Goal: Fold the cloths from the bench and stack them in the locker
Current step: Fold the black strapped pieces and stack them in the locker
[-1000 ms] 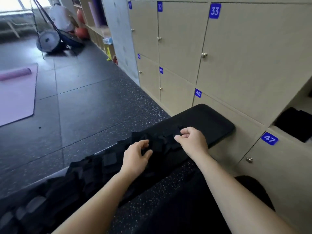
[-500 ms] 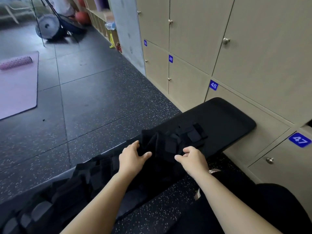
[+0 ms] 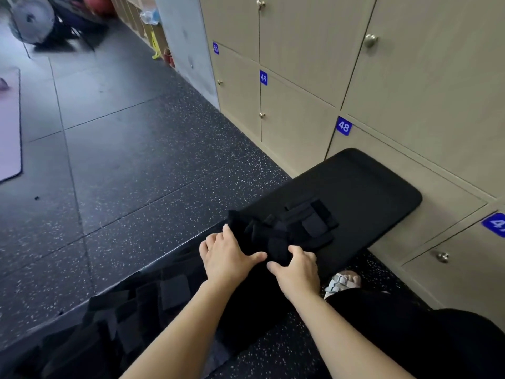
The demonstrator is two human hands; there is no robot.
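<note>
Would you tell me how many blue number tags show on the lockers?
4: tag 50 farthest away, tag 49 next, tag 48 just above the bench, and a cut-off tag at the right edge. Others may lie out of view.

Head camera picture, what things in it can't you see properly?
1. The black cloth, head view: black on the black bench, so its folds barely show; the left hand and right hand cover parts of it.
2. The cloth pile, lower left: dark and overlapping, so it cannot be counted.
3. The locker label: its number is cut off by the right edge.
4. The round thing, top left: blurred.
</note>
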